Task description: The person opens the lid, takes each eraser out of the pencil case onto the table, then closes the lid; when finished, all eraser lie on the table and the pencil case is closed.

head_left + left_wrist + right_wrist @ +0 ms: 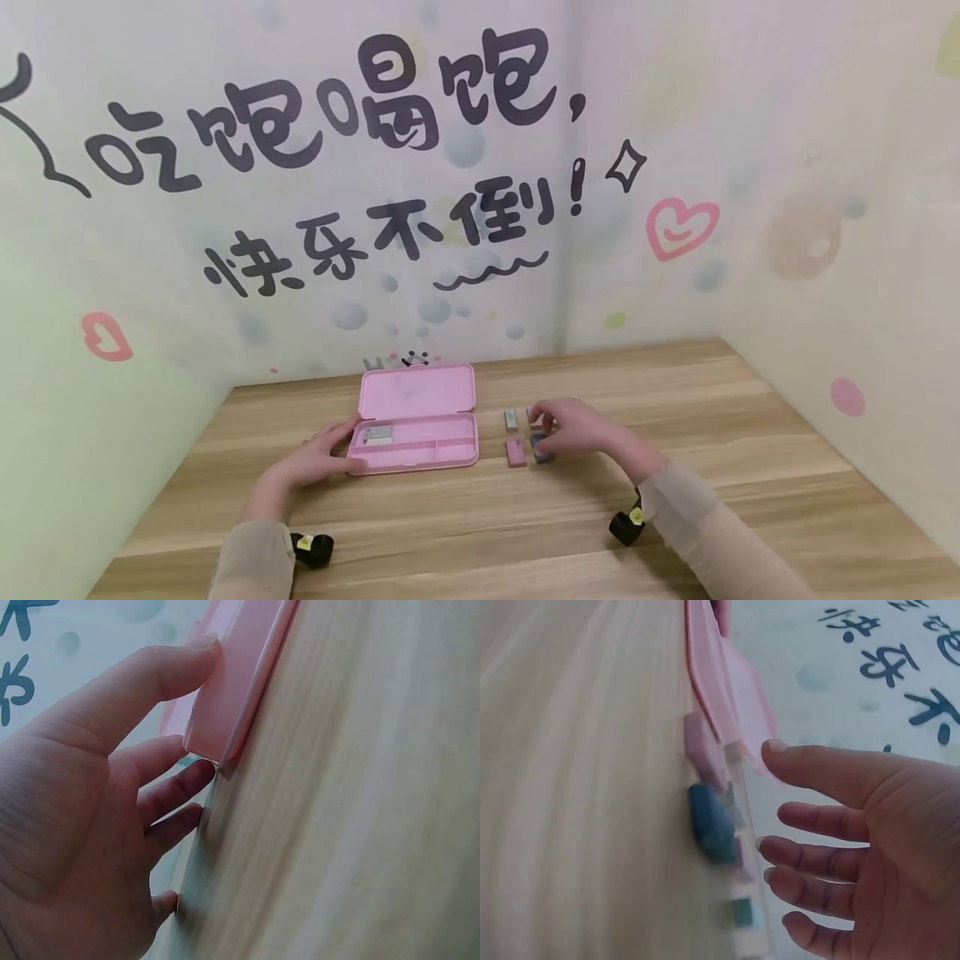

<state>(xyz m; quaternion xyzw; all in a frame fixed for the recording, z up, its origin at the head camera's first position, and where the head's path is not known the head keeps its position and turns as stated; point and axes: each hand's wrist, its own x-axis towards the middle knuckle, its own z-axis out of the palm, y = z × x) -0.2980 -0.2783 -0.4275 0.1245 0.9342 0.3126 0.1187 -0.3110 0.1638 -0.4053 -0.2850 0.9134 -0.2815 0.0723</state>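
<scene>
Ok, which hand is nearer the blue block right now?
Right. The right hand is close beside the blue block; the left hand is farther away, at the left end of the open pink case.

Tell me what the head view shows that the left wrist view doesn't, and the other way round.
Only the head view shows the right hand, the blue block, pink block and grey block near it, and the grey-and-white item inside the pink case.
Only the left wrist view shows the palm side of the left hand.
Both show the left hand touching the pink case, the wooden tabletop and the lettered wall.
</scene>
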